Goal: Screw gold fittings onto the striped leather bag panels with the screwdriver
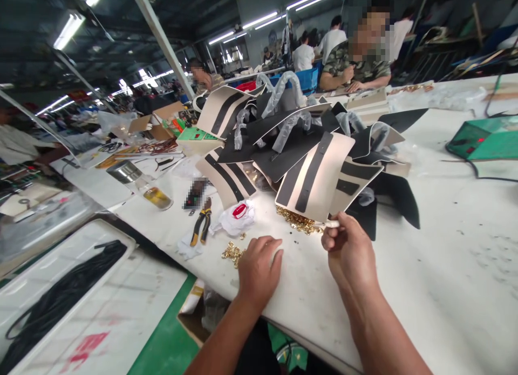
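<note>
Pointing leftward, a slim pale-handled tool (333, 223) is held crosswise in the narrow grip of the right hand (354, 244), its tip directed toward the larger heap of gold-coloured metal fittings (297, 220), partly overhung by a beige panel with black strips (319, 175). The right hand is placed nearer; the left hand (259, 266) is rested on the table (437, 261), thumb parted, nothing seen in it, just beside a smaller gold heap (231, 253). Bare room is left between the hands and farther right, the near edge by the left wrist
</note>
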Demonstrator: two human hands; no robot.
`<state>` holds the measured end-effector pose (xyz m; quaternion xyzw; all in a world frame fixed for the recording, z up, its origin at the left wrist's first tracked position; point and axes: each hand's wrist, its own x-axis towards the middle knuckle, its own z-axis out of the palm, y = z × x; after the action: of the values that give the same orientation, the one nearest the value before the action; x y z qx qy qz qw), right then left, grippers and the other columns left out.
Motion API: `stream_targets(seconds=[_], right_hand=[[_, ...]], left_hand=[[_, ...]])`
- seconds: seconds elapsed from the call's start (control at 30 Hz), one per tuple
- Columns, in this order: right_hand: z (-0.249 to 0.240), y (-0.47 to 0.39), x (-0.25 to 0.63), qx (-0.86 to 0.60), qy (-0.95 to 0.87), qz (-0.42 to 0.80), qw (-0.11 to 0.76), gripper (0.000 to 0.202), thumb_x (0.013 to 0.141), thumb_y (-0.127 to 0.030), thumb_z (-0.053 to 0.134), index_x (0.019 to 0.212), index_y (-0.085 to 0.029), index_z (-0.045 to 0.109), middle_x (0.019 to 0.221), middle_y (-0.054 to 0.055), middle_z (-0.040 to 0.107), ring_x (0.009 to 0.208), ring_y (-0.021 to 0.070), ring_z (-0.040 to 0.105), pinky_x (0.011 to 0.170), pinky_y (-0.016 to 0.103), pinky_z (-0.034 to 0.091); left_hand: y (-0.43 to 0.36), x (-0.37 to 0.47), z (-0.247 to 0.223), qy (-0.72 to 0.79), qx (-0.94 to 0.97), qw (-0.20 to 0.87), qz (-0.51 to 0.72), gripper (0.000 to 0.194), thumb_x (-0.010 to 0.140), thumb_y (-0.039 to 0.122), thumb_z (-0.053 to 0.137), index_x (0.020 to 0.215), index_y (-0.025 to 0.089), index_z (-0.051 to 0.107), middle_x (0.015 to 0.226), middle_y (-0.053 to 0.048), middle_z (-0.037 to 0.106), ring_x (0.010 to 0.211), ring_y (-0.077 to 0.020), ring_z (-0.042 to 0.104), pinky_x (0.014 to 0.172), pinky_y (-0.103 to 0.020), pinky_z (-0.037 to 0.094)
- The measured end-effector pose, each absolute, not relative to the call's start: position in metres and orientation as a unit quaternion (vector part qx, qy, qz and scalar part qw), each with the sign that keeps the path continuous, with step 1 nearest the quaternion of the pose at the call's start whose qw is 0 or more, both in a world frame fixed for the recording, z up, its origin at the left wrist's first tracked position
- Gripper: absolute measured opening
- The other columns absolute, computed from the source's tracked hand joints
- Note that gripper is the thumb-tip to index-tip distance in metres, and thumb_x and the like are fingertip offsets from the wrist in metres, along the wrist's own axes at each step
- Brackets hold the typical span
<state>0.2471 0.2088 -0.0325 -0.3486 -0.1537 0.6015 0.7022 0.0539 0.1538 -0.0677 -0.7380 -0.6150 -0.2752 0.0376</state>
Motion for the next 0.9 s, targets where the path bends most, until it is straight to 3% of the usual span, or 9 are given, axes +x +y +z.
stream_targets(seconds=[0.23,0.63,0.7,0.8,0.9], right_hand=[[-0.033,0.209,0.244,-0.351,-0.156,0.611,0.692,0.030,0.079,-0.039,0.088,0.078,-0.018,0.067,0.058,-0.006,0.053,0.044,0.0076,0.045,0.040,0.019,0.034],[-0.038,0.207,0.236,-0.378,-0.184,0.617,0.665,0.028,0.083,-0.040,0.085,0.081,-0.018,0.067,0.060,-0.005,0.054,0.045,0.0087,0.047,0.040,0.019,0.036],[-0.038,0.206,0.234,-0.380,-0.190,0.621,0.659,0.028,0.083,-0.040,0.085,0.082,-0.018,0.067,0.061,-0.005,0.055,0.046,0.0089,0.048,0.041,0.019,0.037],[-0.041,0.203,0.231,-0.384,-0.214,0.629,0.642,0.029,0.084,-0.042,0.085,0.085,-0.019,0.068,0.064,-0.004,0.057,0.048,0.0094,0.049,0.043,0.020,0.038],[-0.046,0.198,0.228,-0.403,-0.261,0.627,0.613,0.032,0.087,-0.046,0.085,0.087,-0.020,0.067,0.066,-0.003,0.059,0.051,0.0100,0.051,0.047,0.020,0.039]], left_hand=[[0.214,0.091,-0.067,-0.658,-0.733,-0.024,-0.172,0.022,0.103,0.027,0.063,0.123,0.028,0.073,0.118,-0.004,0.076,0.112,-0.0276,0.067,0.088,-0.040,0.055],[0.225,0.092,-0.068,-0.660,-0.709,-0.083,-0.234,0.012,0.101,0.022,0.064,0.100,0.024,0.075,0.108,-0.004,0.075,0.102,-0.0229,0.070,0.085,-0.034,0.052],[0.212,0.088,-0.064,-0.648,-0.682,-0.137,-0.310,0.011,0.098,0.021,0.065,0.097,0.023,0.076,0.102,-0.004,0.075,0.092,-0.0198,0.069,0.083,-0.032,0.051],[0.187,0.081,-0.060,-0.627,-0.549,-0.299,-0.465,0.010,0.094,0.027,0.070,0.093,0.020,0.077,0.087,-0.003,0.074,0.073,-0.0157,0.062,0.071,-0.029,0.049],[0.163,0.077,-0.059,-0.588,-0.372,-0.465,-0.547,0.026,0.088,0.039,0.079,0.099,0.017,0.077,0.079,-0.002,0.072,0.057,-0.0093,0.051,0.053,-0.022,0.037]])
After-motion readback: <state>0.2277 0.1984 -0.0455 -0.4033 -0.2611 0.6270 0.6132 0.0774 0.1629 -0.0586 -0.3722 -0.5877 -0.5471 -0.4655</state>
